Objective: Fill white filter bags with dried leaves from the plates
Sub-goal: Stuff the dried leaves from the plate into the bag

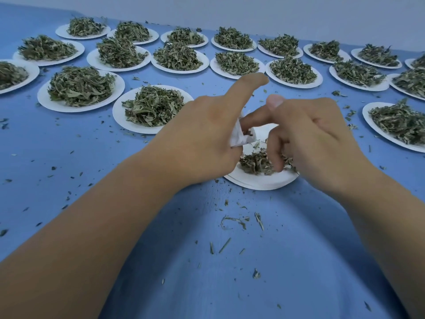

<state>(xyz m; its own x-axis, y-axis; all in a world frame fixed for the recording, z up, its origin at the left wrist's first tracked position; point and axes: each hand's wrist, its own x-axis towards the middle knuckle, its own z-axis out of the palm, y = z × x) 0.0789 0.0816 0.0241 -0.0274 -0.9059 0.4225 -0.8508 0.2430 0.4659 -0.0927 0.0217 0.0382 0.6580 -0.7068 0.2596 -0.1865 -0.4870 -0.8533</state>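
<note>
Blue tabletop (207,261) everywhere, pale wall (276,10) at the back, and rows of white plates heaped with dried leaves running off to both sides.

Your left hand (202,134) has the white filter bag (239,137) pinched up against the palm side. Only a crumpled bit of it peeks out under the hand, with the mouth facing your other hand and a few dark bits showing inside. The index finger of that hand sticks out straight, up and away from the bag, so it isn't part of the grip.

Your right hand (315,139) is right beside the bag, fingers curled. One finger reaches across to the bag's mouth and the others hook down into the leaves. I honestly can't tell if you've got leaves pinched in there or are just touching them, since the hand hides its own fingertips.

Directly under the grip sits the near plate (259,184), with a small pile of leaves (255,163) on the part closest to you. It holds far less than any other plate. Just beyond the grip and off to the left is a full plate (138,125), its rim tucked behind your left hand. Well off to the right of the grip there's another full plate (379,132).

Crumbs and stems (234,221) are scattered over the blue below the grip, towards you.
</note>
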